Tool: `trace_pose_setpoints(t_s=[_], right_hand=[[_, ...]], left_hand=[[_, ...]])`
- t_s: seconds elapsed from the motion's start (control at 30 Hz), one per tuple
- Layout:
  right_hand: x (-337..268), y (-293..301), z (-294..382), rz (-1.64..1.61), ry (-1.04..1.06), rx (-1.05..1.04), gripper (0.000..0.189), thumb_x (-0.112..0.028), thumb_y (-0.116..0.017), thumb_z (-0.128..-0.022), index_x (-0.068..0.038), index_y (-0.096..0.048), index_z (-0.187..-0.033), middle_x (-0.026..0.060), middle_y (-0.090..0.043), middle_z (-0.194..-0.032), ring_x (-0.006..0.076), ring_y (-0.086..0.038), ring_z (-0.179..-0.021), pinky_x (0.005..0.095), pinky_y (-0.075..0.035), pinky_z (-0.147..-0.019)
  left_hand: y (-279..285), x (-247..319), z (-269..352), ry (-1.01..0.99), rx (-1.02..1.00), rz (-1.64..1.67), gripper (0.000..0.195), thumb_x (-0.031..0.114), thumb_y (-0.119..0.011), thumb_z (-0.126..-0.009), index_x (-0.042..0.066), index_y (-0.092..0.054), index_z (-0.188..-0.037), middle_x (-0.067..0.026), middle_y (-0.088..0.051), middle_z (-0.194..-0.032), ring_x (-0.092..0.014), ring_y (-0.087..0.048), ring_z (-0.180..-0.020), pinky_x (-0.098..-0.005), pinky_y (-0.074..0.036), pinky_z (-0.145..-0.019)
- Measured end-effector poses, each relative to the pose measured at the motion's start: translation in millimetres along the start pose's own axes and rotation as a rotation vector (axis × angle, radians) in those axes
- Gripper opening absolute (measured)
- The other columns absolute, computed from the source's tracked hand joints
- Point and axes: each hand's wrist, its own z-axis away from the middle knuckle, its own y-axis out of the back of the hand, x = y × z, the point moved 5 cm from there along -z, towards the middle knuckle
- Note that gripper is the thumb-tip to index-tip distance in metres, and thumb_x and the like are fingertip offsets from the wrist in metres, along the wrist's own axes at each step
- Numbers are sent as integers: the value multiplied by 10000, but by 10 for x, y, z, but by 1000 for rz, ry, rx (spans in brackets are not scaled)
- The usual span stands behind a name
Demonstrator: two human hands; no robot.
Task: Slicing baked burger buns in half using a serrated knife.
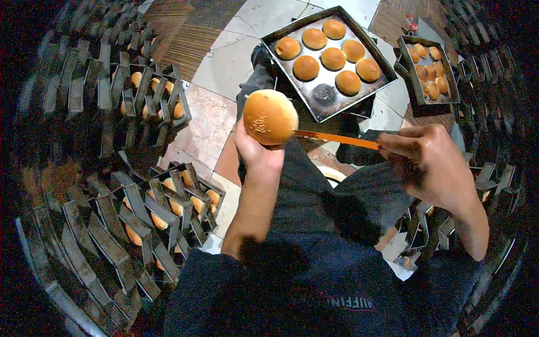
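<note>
My left hand (262,153) holds a round golden bun (270,117) with a small patch of sesame seeds on its top. My right hand (425,162) grips an orange strip-like tool (341,139), probably a blade; its far end meets the bun's right edge. Whether it has entered the bun cannot be told. Beyond my hands, a square metal baking tray (381,86) holds several baked buns (332,58). A dark round mark shows on the tray's bare near corner.
Stacked metal trays with buns (174,185) stand on my left, with more stacks (497,177) on the right. Another tray of buns (454,90) sits at the upper right, near a bottle with a red label (412,24). Tiled floor (202,122) shows between them.
</note>
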Motion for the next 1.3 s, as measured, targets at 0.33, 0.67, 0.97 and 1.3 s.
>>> trace_pose_setpoints(t_s=[0.33,0.67,0.97,1.3], right_hand=[[432,-345,28,-30,-65,68,341,-66,-634,-688,-29,-604,-1026,165,-615,-750,349,-609,-697,419,-503,-636],[1483,-152,899,-333,-603,698,170,-61,-607,-822,45,-653,-947,142,-679,-786,153,-631,-671,268,-477,-671],[1874,-415,1463,-444,-772,861,169,-48,-597,-825,39,-658,-956,140,-682,-840,153,-631,-730,265,-475,-689],[2064,-598,1683,-521,-925,872,199,-112,-611,-837,37,-660,-960,129,-687,-858,148,-635,-766,281,-485,-718]], left_hand=[[88,-285,-503,44,196,-22,379,272,-310,-911,47,-556,-1090,-104,-603,-1088,-252,-589,-1005,-429,-463,-886],[201,-1479,-2152,-222,25,-1498,340,257,-497,-826,-62,-615,-813,-230,-627,-781,-353,-628,-737,-411,-475,-647],[-13,-2366,-2740,-669,-481,-1747,419,385,-532,-820,-11,-668,-803,-213,-641,-751,-373,-609,-785,-423,-463,-750],[-445,-3006,-2354,-187,-501,-1701,507,502,-639,-749,18,-667,-895,-201,-657,-862,-313,-633,-834,-391,-465,-751]])
